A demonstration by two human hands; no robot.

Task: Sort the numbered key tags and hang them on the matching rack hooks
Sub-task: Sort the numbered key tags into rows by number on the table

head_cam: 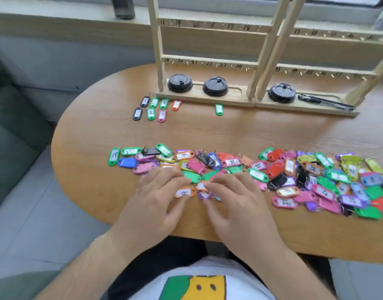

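Green tag (114,156) reads 19; rack rail (210,62) 24.

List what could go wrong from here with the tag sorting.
1. The left hand and right hand press on the heaped pile of tags. Rings may snag, so lifting one tag could drag its neighbours along.
2. Many tags overlap or lie turned, like the pink tag. A misread number could end up on the wrong hook.
3. The handwritten numbers on the rack look faint, which may add mismatches.

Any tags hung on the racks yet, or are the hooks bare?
Bare: the visible hooks hold nothing; the tags all lie on the table.
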